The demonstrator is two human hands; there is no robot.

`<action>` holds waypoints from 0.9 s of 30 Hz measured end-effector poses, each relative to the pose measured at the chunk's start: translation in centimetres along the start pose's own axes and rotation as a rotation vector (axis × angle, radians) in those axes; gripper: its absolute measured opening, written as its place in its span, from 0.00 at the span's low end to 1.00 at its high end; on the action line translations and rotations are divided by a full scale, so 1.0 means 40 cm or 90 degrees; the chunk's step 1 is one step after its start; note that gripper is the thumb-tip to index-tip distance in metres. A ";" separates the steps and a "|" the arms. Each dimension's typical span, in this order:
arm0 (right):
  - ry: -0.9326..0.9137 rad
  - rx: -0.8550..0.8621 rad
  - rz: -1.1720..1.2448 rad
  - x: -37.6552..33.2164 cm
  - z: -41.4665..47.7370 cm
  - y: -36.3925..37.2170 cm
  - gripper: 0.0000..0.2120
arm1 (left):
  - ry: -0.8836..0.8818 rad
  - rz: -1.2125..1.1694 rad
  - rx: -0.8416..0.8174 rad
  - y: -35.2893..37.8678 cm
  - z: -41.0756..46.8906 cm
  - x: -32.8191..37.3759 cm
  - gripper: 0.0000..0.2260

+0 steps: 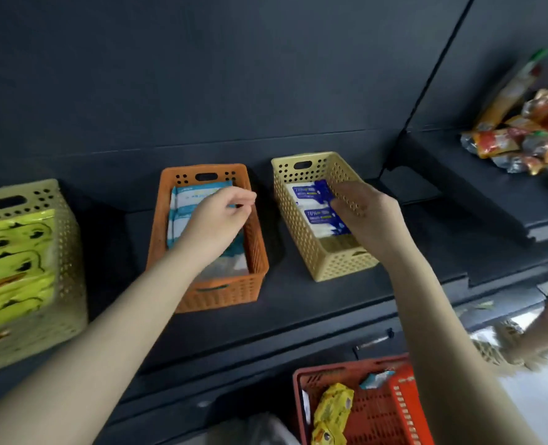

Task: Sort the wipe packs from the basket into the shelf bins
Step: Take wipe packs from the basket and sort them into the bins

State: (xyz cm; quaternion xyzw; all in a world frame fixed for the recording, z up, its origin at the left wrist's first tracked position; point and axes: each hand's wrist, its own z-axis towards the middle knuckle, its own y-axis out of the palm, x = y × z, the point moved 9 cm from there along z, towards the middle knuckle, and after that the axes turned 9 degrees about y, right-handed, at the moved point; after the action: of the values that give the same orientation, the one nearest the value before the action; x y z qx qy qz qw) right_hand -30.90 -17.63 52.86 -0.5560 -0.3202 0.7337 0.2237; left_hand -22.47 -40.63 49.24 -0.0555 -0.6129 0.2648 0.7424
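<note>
A dark shelf (298, 303) carries 3 perforated bins. The pale bin (25, 195) at far left is packed with duck-print packs (12, 261). The orange bin (221, 295) in the middle holds teal-and-white packs (182, 213). The yellow bin (298, 229) to its right holds blue-and-white packs (322, 220). Below, the red basket (378, 412) contains yellow packs (332, 409). The left hand (221, 216) hovers over the orange bin, fingers curled, thumb against forefinger; whether it pinches anything I cannot tell. The right hand (362, 213) reaches into the yellow bin, gripping a tilted blue pack (323, 189).
</note>
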 end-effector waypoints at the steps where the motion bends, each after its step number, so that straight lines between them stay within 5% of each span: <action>1: 0.006 0.016 0.010 -0.008 -0.069 0.002 0.15 | 0.018 0.000 0.004 -0.024 -0.060 0.008 0.12; 6: 0.018 0.011 0.043 -0.010 -0.448 0.081 0.14 | 0.006 -0.066 -0.013 -0.097 -0.419 -0.036 0.15; 14: 0.243 -0.127 0.013 0.202 -0.926 0.287 0.12 | -0.148 -0.074 -0.064 -0.059 -0.862 -0.205 0.11; 27: 0.548 -0.073 0.084 0.637 -1.083 0.162 0.09 | -0.307 -0.112 -0.188 0.348 -0.983 -0.311 0.12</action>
State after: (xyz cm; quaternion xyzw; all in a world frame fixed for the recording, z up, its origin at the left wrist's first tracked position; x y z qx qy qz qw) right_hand 3.65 4.87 23.42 -0.8417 -0.2018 0.4291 0.2582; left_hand 8.59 -24.96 23.07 -0.0451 -0.8058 0.1132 0.5795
